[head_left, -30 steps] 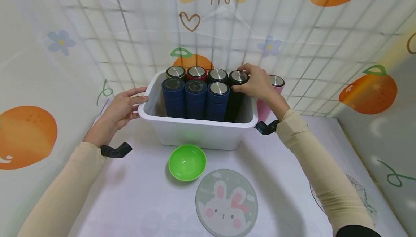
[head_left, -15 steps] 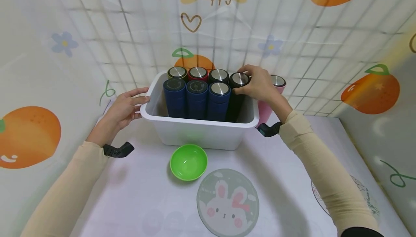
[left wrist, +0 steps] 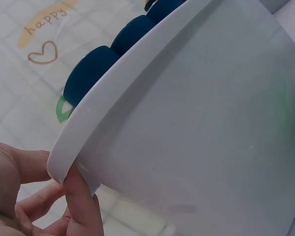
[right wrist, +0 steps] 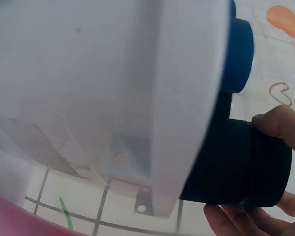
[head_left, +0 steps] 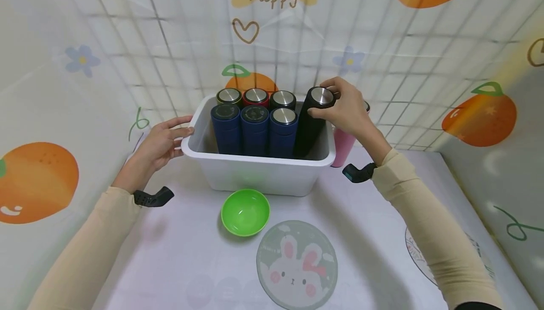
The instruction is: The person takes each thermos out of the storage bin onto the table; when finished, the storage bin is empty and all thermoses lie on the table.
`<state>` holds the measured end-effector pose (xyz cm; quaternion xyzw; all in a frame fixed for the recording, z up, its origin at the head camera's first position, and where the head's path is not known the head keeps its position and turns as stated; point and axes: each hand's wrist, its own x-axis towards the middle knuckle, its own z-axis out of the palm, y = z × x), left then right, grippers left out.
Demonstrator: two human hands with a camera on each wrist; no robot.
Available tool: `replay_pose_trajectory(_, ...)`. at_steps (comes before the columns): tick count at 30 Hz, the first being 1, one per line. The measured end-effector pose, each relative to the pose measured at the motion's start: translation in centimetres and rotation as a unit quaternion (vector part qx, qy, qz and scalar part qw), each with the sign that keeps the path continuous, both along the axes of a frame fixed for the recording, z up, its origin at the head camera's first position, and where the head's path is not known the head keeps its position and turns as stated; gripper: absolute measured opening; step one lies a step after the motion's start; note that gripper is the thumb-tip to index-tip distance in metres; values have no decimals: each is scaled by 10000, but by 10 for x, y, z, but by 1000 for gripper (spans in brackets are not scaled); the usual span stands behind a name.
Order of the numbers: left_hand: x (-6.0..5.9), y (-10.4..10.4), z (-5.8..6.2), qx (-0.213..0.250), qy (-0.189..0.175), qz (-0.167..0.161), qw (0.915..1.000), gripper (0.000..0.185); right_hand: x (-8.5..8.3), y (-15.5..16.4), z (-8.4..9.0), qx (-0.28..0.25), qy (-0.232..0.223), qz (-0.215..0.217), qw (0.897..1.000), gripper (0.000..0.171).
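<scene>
Right hand (head_left: 346, 112) grips the black flask (head_left: 312, 121) at its cap, tilted in the white bin (head_left: 259, 171). Left hand (head_left: 159, 142) holds the bin's near corner rim, fingers curled.

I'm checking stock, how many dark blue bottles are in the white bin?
3, upright in the white bin's front row: left, middle, right. More may hide behind.
</scene>
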<state>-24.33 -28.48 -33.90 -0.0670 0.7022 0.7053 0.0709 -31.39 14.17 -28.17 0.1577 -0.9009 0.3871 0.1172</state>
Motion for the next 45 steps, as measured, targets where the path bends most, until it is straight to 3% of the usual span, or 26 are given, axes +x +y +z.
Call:
replay_pose_trajectory(13, 3, -2, -5, 369, 10, -33, 9993, 62, 13, 4, 16, -246, -69, 41, 9997, 63)
replay_pose_trajectory(20, 3, -2, -3, 287, 64, -59, 9996, 63, 25, 7, 32, -347, 265, 44, 9990, 60)
replay_pose_trajectory(24, 2, -1, -2, 93, 46, -75, 9999, 62, 33, 7, 39, -442, 682, 136, 9966, 58)
replay_pose_trajectory(31, 3, -1, -2, 180, 24, -45, 9998, 61, 45, 7, 52, -425, 1302, 256, 9902, 56)
replay_pose_trajectory(45, 0, 0, -1, 156, -68, -18, 9999, 62, 73, 13, 77, -643, 1402, 307, 9876, 59)
